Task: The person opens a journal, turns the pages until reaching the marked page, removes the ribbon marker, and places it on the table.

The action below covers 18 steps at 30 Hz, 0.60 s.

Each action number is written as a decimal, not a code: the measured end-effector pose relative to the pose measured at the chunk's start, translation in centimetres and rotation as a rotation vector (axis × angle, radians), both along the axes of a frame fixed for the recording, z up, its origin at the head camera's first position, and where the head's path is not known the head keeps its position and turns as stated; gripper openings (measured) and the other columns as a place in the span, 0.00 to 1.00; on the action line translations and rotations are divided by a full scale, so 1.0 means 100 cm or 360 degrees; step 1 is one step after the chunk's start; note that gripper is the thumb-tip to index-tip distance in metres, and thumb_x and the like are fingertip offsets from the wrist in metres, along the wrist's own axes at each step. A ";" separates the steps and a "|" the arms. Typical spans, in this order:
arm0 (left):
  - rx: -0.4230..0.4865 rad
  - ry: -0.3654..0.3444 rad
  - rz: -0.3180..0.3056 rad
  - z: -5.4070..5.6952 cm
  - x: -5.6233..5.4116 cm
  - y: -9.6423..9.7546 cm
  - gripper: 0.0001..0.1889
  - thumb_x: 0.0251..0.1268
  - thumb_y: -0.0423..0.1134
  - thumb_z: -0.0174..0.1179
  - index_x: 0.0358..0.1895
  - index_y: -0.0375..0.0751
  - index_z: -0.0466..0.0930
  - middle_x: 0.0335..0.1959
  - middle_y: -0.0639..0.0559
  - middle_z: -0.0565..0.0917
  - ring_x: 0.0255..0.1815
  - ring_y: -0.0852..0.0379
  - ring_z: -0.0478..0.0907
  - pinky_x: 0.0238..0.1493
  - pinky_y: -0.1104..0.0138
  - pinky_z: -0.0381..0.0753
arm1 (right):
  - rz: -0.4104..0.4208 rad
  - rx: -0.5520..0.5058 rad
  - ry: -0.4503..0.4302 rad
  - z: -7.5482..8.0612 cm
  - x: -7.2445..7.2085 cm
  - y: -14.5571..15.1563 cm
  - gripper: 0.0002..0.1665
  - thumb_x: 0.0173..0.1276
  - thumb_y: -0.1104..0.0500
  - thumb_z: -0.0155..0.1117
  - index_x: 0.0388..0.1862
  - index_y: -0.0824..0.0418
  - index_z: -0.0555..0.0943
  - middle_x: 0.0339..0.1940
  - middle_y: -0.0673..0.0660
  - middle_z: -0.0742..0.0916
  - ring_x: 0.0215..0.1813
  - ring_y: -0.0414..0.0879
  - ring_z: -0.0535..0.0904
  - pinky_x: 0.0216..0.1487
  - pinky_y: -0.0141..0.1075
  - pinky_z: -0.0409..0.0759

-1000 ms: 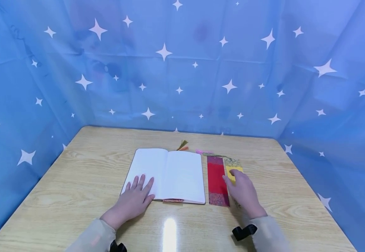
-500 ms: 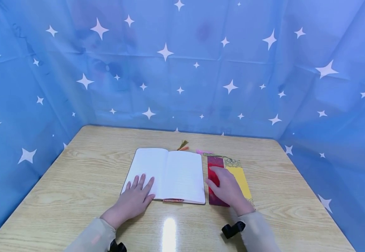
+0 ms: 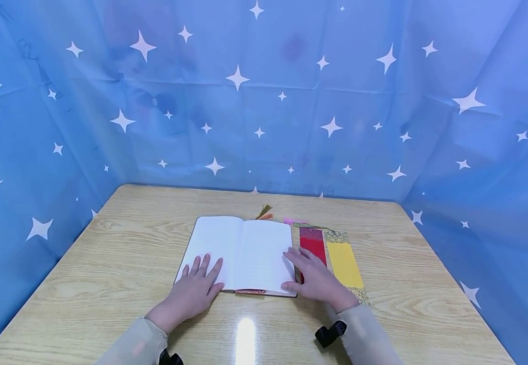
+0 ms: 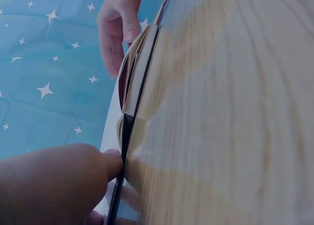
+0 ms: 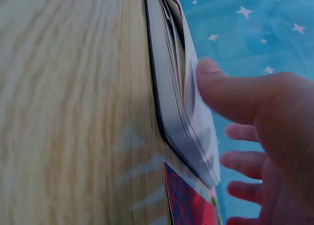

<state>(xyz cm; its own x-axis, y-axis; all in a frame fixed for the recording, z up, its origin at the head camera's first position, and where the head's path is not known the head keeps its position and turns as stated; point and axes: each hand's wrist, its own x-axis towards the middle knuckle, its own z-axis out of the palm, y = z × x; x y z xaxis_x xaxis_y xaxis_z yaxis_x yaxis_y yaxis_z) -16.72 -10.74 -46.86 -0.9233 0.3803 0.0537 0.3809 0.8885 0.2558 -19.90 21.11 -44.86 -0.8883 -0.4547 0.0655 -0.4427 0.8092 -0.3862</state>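
Observation:
An open notebook (image 3: 264,248) with white pages lies on the table. My left hand (image 3: 192,291) rests flat on the lower left page, fingers spread; its thumb (image 4: 112,162) is at the near edge in the left wrist view. My right hand (image 3: 316,281) is at the right page's outer edge, fingers extended and apart, gripping nothing. In the right wrist view its thumb (image 5: 216,80) is close to the page; contact is hard to judge. Under that hand lies a red bookmark (image 3: 311,244), partly hidden. A patterned bookmark end (image 3: 250,291) sticks out between the pages at the bottom.
A yellow bookmark (image 3: 345,266) with patterned ends lies right of the red one. Green and orange tassels (image 3: 264,212) stick out past the notebook's top edge. A pink tassel (image 3: 291,221) lies near its top right corner. A blue star-patterned curtain (image 3: 264,101) surrounds the wooden table (image 3: 132,228).
My right hand has moved left, from above the yellow bookmark, across the red one, to the notebook's right edge, its fingers spreading. The left hand has stayed in place.

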 end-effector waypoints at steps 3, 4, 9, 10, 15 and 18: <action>-0.0013 0.0010 -0.0001 0.000 0.000 0.001 0.30 0.72 0.54 0.41 0.71 0.43 0.56 0.69 0.31 0.55 0.69 0.32 0.49 0.61 0.38 0.53 | 0.0048 0.0005 -0.0067 0.000 -0.001 0.002 0.46 0.51 0.35 0.67 0.67 0.52 0.69 0.70 0.55 0.67 0.71 0.58 0.53 0.62 0.59 0.60; -0.0011 0.0013 -0.0001 0.000 0.000 0.000 0.30 0.72 0.54 0.42 0.71 0.43 0.56 0.69 0.31 0.55 0.69 0.32 0.50 0.61 0.38 0.53 | 0.0067 0.0002 -0.0086 0.000 -0.001 0.002 0.47 0.51 0.34 0.67 0.67 0.52 0.69 0.70 0.55 0.67 0.71 0.59 0.52 0.62 0.60 0.59; -0.0009 0.0022 0.0001 -0.001 0.000 0.000 0.30 0.72 0.54 0.41 0.71 0.43 0.56 0.69 0.32 0.55 0.69 0.32 0.49 0.62 0.38 0.52 | 0.0116 -0.0015 -0.0122 -0.001 -0.002 0.004 0.51 0.48 0.31 0.66 0.68 0.53 0.68 0.71 0.56 0.66 0.72 0.60 0.50 0.61 0.62 0.59; -0.0007 0.0022 0.0003 -0.001 0.000 0.000 0.30 0.72 0.54 0.41 0.71 0.43 0.56 0.69 0.32 0.55 0.69 0.32 0.49 0.62 0.38 0.52 | 0.0113 -0.0012 -0.0129 -0.001 -0.002 0.004 0.51 0.47 0.30 0.66 0.68 0.52 0.68 0.71 0.55 0.65 0.72 0.60 0.49 0.62 0.61 0.59; -0.0005 -0.0005 0.0009 -0.001 -0.001 0.000 0.30 0.72 0.54 0.41 0.72 0.43 0.55 0.70 0.32 0.54 0.69 0.33 0.48 0.62 0.38 0.51 | 0.0076 -0.0032 -0.0154 -0.003 -0.003 0.004 0.50 0.47 0.31 0.67 0.67 0.50 0.69 0.70 0.53 0.66 0.72 0.59 0.49 0.62 0.60 0.60; 0.0000 -0.0030 0.0007 0.000 -0.002 0.000 0.30 0.72 0.54 0.41 0.72 0.43 0.55 0.70 0.32 0.54 0.69 0.32 0.48 0.63 0.38 0.51 | 0.0063 -0.0044 -0.0138 -0.003 -0.003 0.004 0.46 0.49 0.35 0.68 0.67 0.50 0.70 0.69 0.53 0.68 0.71 0.59 0.51 0.62 0.58 0.61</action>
<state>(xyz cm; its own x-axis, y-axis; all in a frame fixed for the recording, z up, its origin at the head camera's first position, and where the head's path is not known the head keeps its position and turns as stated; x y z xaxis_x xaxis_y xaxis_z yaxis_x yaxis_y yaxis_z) -16.87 -10.76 -46.89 -0.9257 0.3765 0.0366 0.3724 0.8901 0.2629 -20.15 21.46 -45.18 -0.8724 -0.4888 0.0024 -0.4383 0.7801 -0.4466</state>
